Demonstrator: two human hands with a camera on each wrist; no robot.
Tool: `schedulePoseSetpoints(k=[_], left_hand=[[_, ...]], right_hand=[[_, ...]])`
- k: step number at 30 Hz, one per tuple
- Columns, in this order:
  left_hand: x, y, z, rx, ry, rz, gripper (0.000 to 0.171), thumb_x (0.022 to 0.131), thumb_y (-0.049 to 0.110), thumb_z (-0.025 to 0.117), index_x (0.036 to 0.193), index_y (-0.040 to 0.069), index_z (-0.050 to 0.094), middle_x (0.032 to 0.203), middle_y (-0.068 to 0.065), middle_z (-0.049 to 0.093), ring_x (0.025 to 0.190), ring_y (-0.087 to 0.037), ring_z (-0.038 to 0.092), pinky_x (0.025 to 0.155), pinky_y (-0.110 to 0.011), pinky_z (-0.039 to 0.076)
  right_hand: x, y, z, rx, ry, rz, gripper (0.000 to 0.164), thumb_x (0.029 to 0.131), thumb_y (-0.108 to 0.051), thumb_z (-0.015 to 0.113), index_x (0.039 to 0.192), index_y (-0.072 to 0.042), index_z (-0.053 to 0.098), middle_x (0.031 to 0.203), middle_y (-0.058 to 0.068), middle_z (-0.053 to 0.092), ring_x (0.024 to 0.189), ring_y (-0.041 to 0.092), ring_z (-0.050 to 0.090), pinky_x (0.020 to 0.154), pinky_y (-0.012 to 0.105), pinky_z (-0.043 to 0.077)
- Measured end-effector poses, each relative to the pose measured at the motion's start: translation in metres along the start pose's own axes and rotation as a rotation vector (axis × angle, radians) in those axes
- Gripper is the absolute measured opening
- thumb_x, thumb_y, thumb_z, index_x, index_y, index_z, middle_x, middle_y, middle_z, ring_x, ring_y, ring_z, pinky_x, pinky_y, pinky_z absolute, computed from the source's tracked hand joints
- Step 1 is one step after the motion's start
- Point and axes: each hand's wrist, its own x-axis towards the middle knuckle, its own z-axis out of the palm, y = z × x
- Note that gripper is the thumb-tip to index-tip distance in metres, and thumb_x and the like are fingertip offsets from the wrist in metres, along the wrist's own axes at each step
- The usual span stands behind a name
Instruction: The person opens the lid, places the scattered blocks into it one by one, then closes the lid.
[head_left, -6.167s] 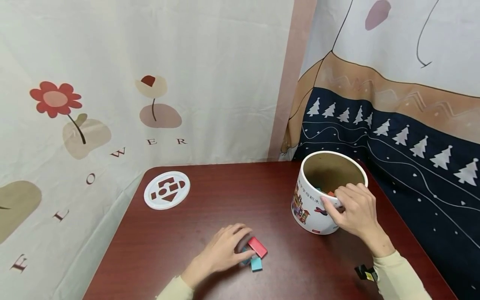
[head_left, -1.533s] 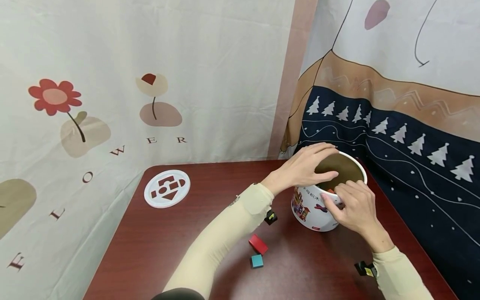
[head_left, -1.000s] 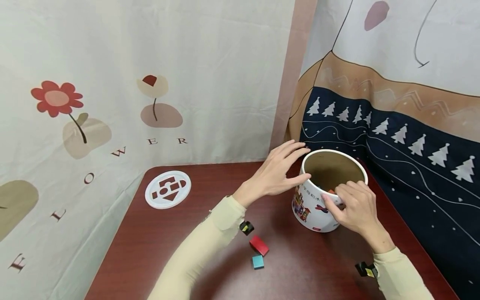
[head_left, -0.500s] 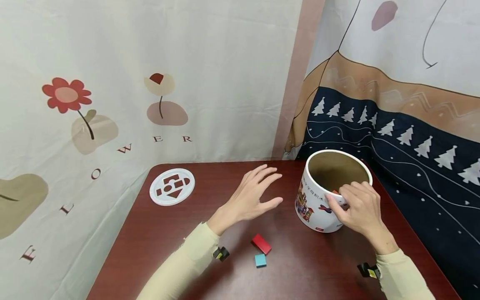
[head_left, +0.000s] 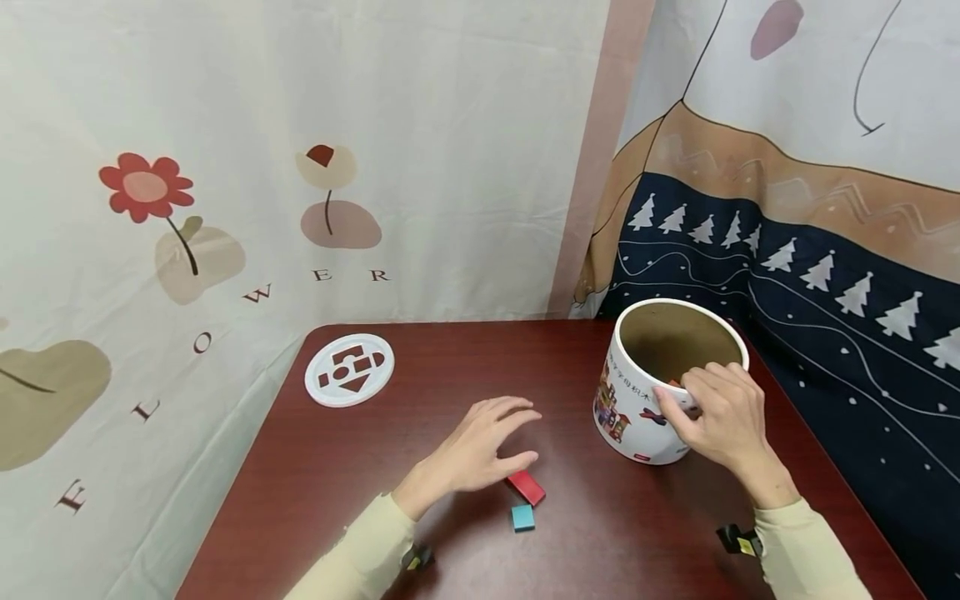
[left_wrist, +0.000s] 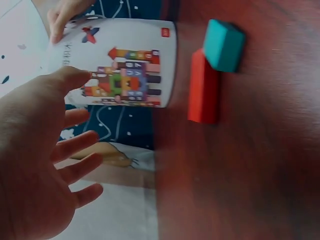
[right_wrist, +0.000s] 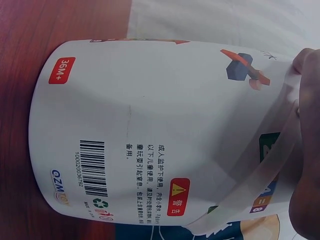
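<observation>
My right hand (head_left: 723,412) grips the near rim of a white printed bucket (head_left: 645,425), thumb outside and fingers over the edge. A bit of orange shows inside, below the rim. My left hand (head_left: 476,446) hovers over the table with fingers spread and nothing in them, its thumb overlapping one end of a red block (head_left: 528,487) in the head view. Right beside that block lies a small teal block (head_left: 522,517). In the left wrist view the red block (left_wrist: 203,90) and teal block (left_wrist: 224,46) sit against each other, beyond the open palm.
A white oval board (head_left: 349,398) with cut-out shapes lies at the table's far left corner. Printed cloths (head_left: 465,167) hang behind the dark red table (head_left: 315,500) and along its right side. Small black devices (head_left: 735,540) are worn at the wrists.
My left hand has come back from over the bucket, leftward and down to the blocks. A second blue block, under that hand 6.2 s ago, is gone from the table. My right hand stays.
</observation>
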Motion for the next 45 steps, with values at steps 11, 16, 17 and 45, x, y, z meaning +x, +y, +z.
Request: schedulePoseSetpoints(k=[11,16,17,45], left_hand=[[-0.031,-0.005,0.02,-0.066,-0.243,-0.013,0.053,0.087,0.023,0.07,0.139,0.016,0.065,0.138,0.002,0.061,0.131,-0.015,0.05,0.107,-0.045,0.043],[-0.035,-0.004,0.028,-0.054,-0.306,0.024,0.052,0.085,0.021,0.073,0.136,0.015,0.067,0.138,0.002,0.063,0.132,-0.016,0.05,0.106,-0.044,0.043],[-0.035,-0.004,0.028,-0.052,-0.314,0.033,0.051,0.085,0.02,0.074,0.135,0.015,0.068,0.137,0.002,0.063,0.131,-0.016,0.051,0.106,-0.043,0.043],[-0.031,-0.011,0.033,-0.009,-0.269,-0.01,0.034,0.088,0.027,0.074,0.121,0.019,0.074,0.111,0.007,0.065,0.102,-0.009,0.055,0.083,-0.033,0.046]], right_hand=[[-0.002,0.001,0.001,-0.002,-0.016,0.01,0.047,0.088,-0.043,0.059,0.053,-0.013,0.048,0.05,-0.003,0.04,0.049,0.02,0.037,0.049,0.039,0.026],[-0.001,0.0,-0.001,-0.002,-0.013,0.009,0.047,0.088,-0.042,0.06,0.053,-0.013,0.047,0.05,-0.004,0.038,0.049,0.019,0.037,0.049,0.038,0.026],[-0.001,0.0,-0.001,0.0,-0.014,0.009,0.047,0.088,-0.042,0.059,0.053,-0.013,0.047,0.05,-0.004,0.038,0.049,0.019,0.037,0.049,0.038,0.026],[-0.001,0.0,-0.001,-0.001,-0.024,0.009,0.047,0.088,-0.042,0.059,0.053,-0.013,0.047,0.051,-0.006,0.037,0.05,0.019,0.037,0.05,0.037,0.026]])
